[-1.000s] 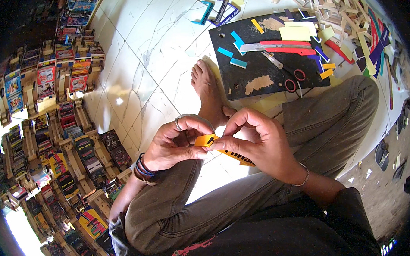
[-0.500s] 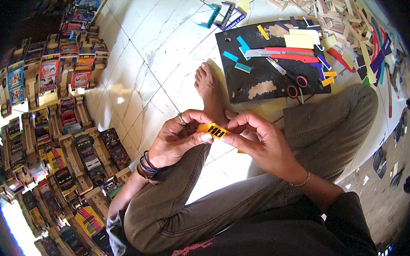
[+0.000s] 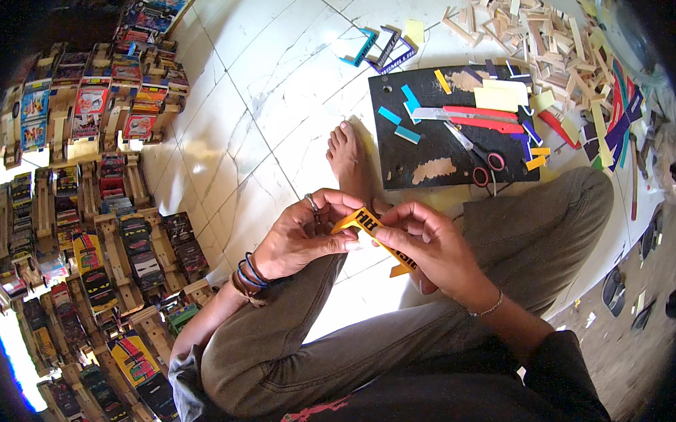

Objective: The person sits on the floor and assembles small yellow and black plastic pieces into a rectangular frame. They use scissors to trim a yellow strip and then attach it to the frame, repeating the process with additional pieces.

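Above my crossed legs, both hands hold a yellow lettered strip [image 3: 366,219] with bent ends, like a shallow bracket. My right hand [image 3: 437,250] pinches its middle between thumb and fingers, and the strip's other end sticks out below that hand. The fingers and thumb of my left hand [image 3: 302,236] are curled around the near-left bent end; the exact contact is partly hidden. Beyond my bare foot lies a black board [image 3: 406,157]. On it rest a red-handled cutter knife [image 3: 473,117], scissors with dark and red handles [image 3: 478,161], and small blue strips [image 3: 410,100].
Teal [image 3: 359,50] and purple bracket-shaped pieces [image 3: 395,60] lie on the white tiled floor [image 3: 229,106]. A heap of wooden sticks [image 3: 541,50] spreads at the far right, beside coloured strips [image 3: 624,119]. Rows of wooden toy trucks [image 3: 91,110] stand along the left.
The yellow strip has tilted, so more of its length and its lower right end now show. My left thumb has shifted off its lettered face. The view has moved slightly.
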Demonstrator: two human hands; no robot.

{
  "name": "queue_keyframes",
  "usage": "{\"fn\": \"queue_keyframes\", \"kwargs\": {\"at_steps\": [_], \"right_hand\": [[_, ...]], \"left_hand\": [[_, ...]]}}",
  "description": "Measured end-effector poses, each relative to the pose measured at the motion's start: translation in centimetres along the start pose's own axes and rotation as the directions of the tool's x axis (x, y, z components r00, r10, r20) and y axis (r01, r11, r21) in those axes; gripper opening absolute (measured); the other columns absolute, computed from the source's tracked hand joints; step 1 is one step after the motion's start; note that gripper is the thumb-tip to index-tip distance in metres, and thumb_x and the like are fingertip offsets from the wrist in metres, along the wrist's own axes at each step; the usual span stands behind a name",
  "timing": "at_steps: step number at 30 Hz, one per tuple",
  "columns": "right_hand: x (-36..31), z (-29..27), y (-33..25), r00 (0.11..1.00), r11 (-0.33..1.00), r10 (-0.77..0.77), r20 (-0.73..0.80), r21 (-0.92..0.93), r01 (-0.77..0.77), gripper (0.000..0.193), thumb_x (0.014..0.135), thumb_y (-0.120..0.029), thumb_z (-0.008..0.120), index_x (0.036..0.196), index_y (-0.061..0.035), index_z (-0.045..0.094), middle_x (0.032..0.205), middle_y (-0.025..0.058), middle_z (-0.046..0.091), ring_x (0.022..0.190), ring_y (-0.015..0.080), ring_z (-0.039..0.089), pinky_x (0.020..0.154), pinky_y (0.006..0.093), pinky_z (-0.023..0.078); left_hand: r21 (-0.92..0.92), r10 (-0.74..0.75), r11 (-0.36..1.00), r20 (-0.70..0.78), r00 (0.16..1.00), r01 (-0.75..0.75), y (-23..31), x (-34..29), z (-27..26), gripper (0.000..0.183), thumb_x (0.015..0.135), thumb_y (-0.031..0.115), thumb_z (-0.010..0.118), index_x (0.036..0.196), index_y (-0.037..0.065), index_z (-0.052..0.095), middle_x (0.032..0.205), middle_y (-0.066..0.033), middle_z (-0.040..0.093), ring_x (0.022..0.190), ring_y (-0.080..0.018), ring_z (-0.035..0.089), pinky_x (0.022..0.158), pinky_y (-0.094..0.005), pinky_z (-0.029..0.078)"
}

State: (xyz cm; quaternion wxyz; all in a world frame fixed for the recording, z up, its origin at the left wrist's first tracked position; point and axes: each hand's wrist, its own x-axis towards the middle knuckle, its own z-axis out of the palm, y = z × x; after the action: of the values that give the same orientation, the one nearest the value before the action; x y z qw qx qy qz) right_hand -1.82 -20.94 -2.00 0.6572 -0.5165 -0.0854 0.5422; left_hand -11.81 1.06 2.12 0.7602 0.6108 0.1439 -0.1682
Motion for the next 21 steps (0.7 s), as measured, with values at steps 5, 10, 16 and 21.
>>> {"fn": "queue_keyframes", "kwargs": {"at_steps": [5,10,16,21], "right_hand": [[0.2,-0.2,1.1,0.999,0.998,0.053,0.006,0.045,-0.053,0.026,0.099,-0.023,0.068,0.110,-0.0004,0.062,0.103,0.0078,0.070,0.101,0.0116,0.066,0.086,0.0266,0.054],[1.2,-0.6,2.1,0.981,0.982,-0.189,-0.046,-0.035,0.188,0.022,0.102,-0.020,0.063,0.111,-0.0007,0.061,0.106,0.0096,0.071,0.103,0.0133,0.067,0.090,0.0275,0.054],[1.8,-3.0,1.0,0.987,0.987,-0.152,-0.059,-0.056,0.148,0.022,0.104,-0.021,0.059,0.114,-0.0016,0.062,0.111,0.0098,0.072,0.109,0.0153,0.067,0.092,0.0283,0.053],[2.2,-2.7,2.1,0.993,0.993,-0.114,0.040,0.024,0.113,0.031,0.103,-0.025,0.061,0.121,0.0006,0.064,0.109,0.0070,0.071,0.107,0.0134,0.065,0.096,0.0288,0.050]], "left_hand": [[0.134,-0.036,0.990,-0.077,0.996,0.047,-0.3,-0.1,-0.1,0.040,0.097,0.010,0.069,0.133,-0.002,0.057,0.119,-0.0077,0.068,0.104,-0.0110,0.063,0.092,-0.0260,0.052],[0.149,-0.053,0.985,-0.195,0.979,0.083,-0.9,-0.2,-1.1,0.034,0.100,0.017,0.065,0.127,-0.003,0.063,0.106,-0.0064,0.072,0.098,-0.0111,0.066,0.091,-0.0261,0.053],[0.194,0.047,0.981,-0.205,0.978,-0.006,-0.5,1.7,-2.4,0.033,0.098,0.009,0.067,0.128,-0.004,0.064,0.111,-0.0090,0.073,0.100,-0.0126,0.068,0.094,-0.0258,0.054],[0.273,-0.004,0.961,-0.151,0.989,0.045,-0.1,2.8,-1.2,0.042,0.094,0.009,0.070,0.133,-0.002,0.060,0.113,-0.0105,0.073,0.101,-0.0145,0.069,0.092,-0.0271,0.056]]}}
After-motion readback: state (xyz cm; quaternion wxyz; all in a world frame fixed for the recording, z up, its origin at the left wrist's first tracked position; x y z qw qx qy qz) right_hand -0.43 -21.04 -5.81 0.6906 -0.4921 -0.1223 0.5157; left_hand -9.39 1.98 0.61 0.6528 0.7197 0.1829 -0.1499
